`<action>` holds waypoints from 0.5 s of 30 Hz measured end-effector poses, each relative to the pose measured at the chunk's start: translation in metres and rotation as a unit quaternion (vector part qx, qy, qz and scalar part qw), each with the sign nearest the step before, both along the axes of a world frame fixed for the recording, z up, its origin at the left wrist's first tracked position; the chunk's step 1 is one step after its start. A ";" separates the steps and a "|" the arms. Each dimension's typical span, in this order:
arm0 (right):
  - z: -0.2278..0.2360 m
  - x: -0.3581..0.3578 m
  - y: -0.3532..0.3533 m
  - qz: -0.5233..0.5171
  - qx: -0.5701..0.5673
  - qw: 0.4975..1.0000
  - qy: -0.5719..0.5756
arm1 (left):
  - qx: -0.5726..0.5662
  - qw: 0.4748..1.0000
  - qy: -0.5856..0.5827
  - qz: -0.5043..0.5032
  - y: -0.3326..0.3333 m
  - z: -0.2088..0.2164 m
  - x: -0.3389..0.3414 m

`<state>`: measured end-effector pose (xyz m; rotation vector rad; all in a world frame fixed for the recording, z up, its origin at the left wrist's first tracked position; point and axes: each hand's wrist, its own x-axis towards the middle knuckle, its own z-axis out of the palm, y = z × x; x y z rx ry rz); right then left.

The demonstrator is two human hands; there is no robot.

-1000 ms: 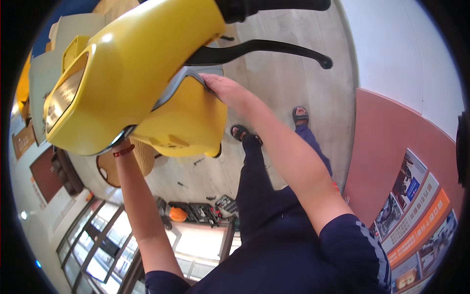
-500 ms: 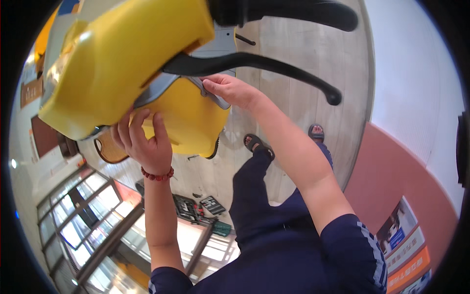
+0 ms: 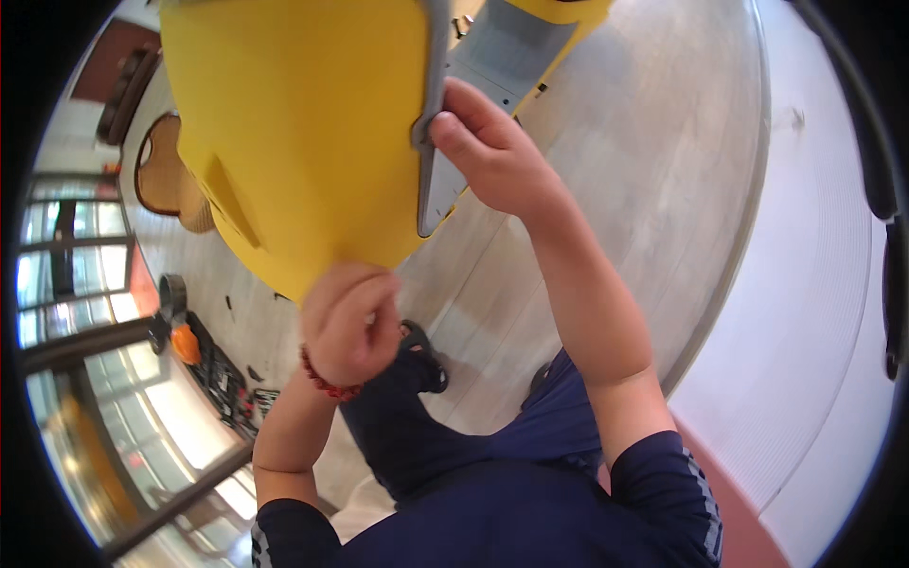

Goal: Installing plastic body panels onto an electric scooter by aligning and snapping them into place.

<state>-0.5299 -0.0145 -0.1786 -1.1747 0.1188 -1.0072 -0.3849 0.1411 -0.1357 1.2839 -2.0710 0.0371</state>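
A large yellow plastic shell (image 3: 303, 123) fills the upper middle, its lower edge tapering toward me. Along its right side runs a grey trim strip (image 3: 437, 57) with a small raised catch. My right hand (image 3: 492, 147) pinches this strip between thumb and fingers. Below the shell's lower tip is my left hand (image 3: 352, 322), wearing a red bead bracelet (image 3: 325, 377). Its fingers are curled and partly blurred, and whatever they may hold is hidden. Whether this hand touches the shell I cannot tell. Behind the strip lies a grey panel (image 3: 516, 57) with yellow edges.
A brown woven chair (image 3: 163, 170) stands at the left on a pale wood-look floor (image 3: 653, 161). Beyond my left arm lie an open black tool case (image 3: 216, 374) and an orange round object (image 3: 186, 345). A white wall (image 3: 814, 284) rises at the right, and glazed window frames line the left.
The view has shifted, and the shell now hangs more upright. My left hand has come off the shell's underside, down and right, its fingers now curled. My right hand still pinches the grey strip.
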 end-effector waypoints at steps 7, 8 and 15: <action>-0.035 0.015 -0.002 -0.063 -0.116 0.991 0.019 | 0.320 0.805 0.444 0.229 -0.001 -0.211 -0.006; -0.035 0.019 0.000 -0.087 -0.135 0.987 0.017 | 0.311 0.800 0.453 0.242 -0.006 -0.224 -0.005; -0.043 0.013 -0.010 -0.094 -0.177 0.980 -0.004 | 0.057 0.933 0.098 0.341 0.000 -0.137 -0.027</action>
